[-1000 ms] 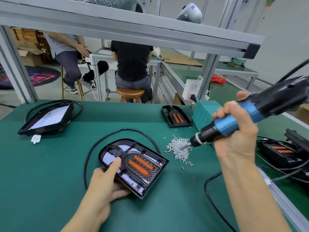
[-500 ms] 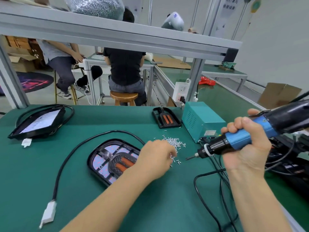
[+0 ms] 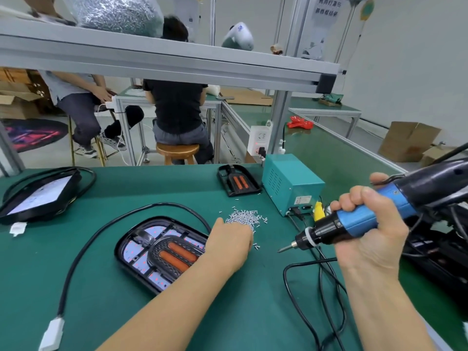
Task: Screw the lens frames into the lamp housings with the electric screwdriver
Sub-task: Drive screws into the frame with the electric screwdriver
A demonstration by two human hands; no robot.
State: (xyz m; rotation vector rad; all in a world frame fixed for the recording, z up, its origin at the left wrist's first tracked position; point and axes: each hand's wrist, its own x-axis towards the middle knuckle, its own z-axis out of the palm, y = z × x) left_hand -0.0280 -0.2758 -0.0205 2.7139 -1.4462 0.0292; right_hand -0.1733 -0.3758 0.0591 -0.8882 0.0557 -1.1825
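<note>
Green matting covers your bench [image 3: 76, 249], with the lamp housing [image 3: 157, 252] lying open-side up, lens frame seated. Your left hand [image 3: 229, 243] reaches into the loose screws [image 3: 244, 217] (fingers hidden, so I cannot tell whether one is pinched). Your right hand [image 3: 367, 224] wraps the electric screwdriver [image 3: 354, 221], bit raised clear, probably waiting for a screw.

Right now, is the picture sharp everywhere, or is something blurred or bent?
Head view: the shelf beam curves from wide-angle distortion; the screws and the screwdriver are fairly sharp; the left hand is slightly soft; lighting is even, without hard shadows.
</note>
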